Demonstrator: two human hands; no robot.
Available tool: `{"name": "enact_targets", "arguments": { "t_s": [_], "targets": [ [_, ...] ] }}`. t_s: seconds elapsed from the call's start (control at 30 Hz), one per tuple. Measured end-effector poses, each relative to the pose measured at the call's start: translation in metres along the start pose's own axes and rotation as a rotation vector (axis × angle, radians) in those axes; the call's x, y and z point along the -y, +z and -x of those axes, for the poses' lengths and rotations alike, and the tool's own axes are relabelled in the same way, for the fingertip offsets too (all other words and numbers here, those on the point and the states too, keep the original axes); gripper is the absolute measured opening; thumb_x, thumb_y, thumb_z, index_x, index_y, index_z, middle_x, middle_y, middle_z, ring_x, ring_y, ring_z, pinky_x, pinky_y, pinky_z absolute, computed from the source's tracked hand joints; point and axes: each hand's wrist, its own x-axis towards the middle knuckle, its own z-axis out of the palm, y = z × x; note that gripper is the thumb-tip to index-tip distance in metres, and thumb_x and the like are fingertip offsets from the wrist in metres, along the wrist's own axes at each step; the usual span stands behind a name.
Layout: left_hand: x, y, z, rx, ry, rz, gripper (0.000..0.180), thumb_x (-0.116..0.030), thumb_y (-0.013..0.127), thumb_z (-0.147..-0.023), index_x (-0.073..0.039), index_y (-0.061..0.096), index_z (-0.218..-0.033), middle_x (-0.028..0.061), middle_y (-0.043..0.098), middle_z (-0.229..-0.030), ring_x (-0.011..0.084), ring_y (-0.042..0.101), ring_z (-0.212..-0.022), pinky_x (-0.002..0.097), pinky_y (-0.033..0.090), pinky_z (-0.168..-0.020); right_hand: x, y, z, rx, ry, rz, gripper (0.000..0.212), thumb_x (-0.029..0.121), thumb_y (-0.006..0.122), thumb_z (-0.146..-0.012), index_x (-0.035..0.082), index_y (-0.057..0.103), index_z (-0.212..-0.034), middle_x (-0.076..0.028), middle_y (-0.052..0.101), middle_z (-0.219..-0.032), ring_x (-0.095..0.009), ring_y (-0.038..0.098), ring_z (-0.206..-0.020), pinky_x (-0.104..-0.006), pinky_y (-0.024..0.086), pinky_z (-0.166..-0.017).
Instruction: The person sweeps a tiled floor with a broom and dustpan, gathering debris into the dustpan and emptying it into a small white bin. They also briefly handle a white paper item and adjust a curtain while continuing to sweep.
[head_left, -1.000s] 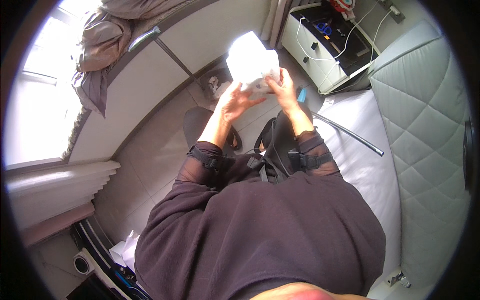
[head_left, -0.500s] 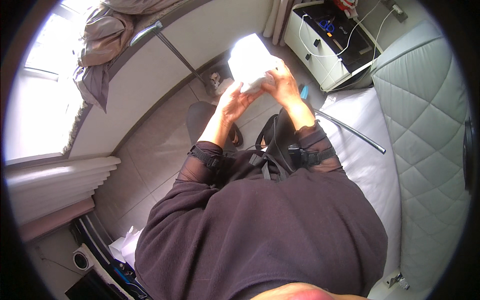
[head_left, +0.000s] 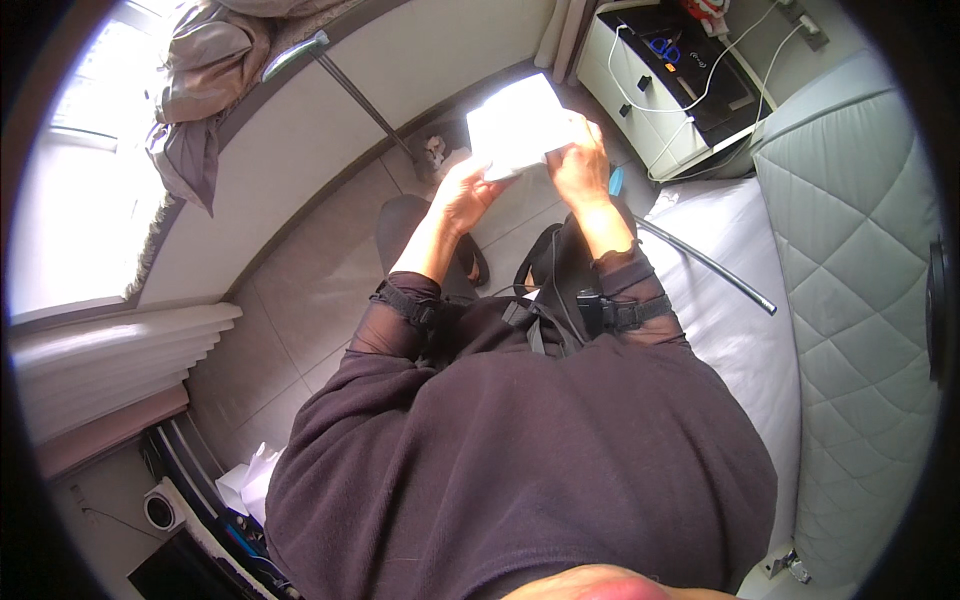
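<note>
A bright white, box-shaped object [head_left: 517, 122] is held out over the floor in front of my knees. Glare washes out its upper face, so its kind does not show. My left hand [head_left: 464, 196] grips its lower left corner, the thumb along the near edge. Its right side is in my right hand [head_left: 580, 165], with the fingers bent around that edge. The fingertips beneath the object are hidden. Both wrists wear black straps over sheer dark sleeves.
A white bedside cabinet [head_left: 618, 75] with a black top stands at the far right, bearing blue scissors [head_left: 664, 50] and white cables. A metal pole [head_left: 708, 266] lies on the white bed [head_left: 735, 330]. Another long-handled tool [head_left: 360, 98] leans at the window ledge. Crumpled tissue [head_left: 434, 150] lies near the wall.
The white object has tilted and shifted slightly right, showing a flatter, wider face. My right hand has moved a little right and down along its edge. Both hands keep their hold.
</note>
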Motion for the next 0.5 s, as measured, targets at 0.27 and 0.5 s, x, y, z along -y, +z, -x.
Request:
{"name": "enact_targets", "arguments": {
  "t_s": [0.27, 0.5],
  "targets": [
    [0.002, -0.016, -0.01, -0.117, 0.083, -0.003, 0.028, -0.012, 0.064, -0.084, 0.002, 0.056, -0.108, 0.0072, 0.06, -0.104, 0.0164, 0.058, -0.094, 0.0275, 0.048, -0.087, -0.019, 0.019, -0.005, 0.134, 0.82, -1.078, 0.021, 0.017, 0.065, -0.083, 0.004, 0.063, -0.099, -0.006, 0.065, -0.09, -0.023, 0.062, -0.074, -0.031, 0.05, -0.067],
    [0.002, -0.051, -0.026, -0.217, 0.091, 0.0, 0.025, -0.01, 0.062, -0.085, 0.0, 0.056, -0.108, 0.0066, 0.059, -0.104, 0.0153, 0.056, -0.094, 0.0275, 0.047, -0.087, -0.06, 0.046, -0.004, -0.01, 1.164, -1.683, 0.024, 0.027, 0.052, -0.09, 0.014, 0.053, -0.11, -0.002, 0.058, -0.109, -0.017, 0.047, -0.112, -0.0407, 0.032, -0.096]
  ]
}}
